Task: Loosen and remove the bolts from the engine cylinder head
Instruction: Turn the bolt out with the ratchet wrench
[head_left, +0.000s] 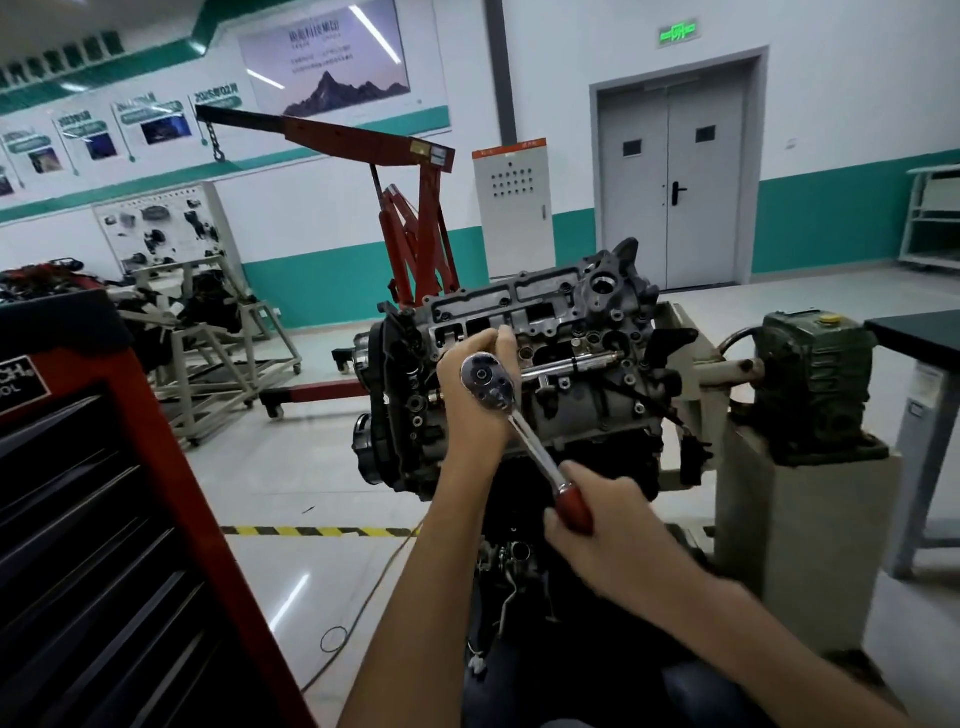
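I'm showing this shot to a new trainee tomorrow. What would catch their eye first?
The bare engine on its stand in the middle draws the eye first, with a shiny wrench set against its top. The right hand grips the wrench's red handle, and the left hand holds it at the head. A red crane stands behind, and a red tool cabinet fills the near left.

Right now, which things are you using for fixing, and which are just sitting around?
For the job: ratchet wrench, gripped by left hand and right hand; engine cylinder head.
Just lying about: red engine crane; red tool cabinet; grey electrical cabinet.
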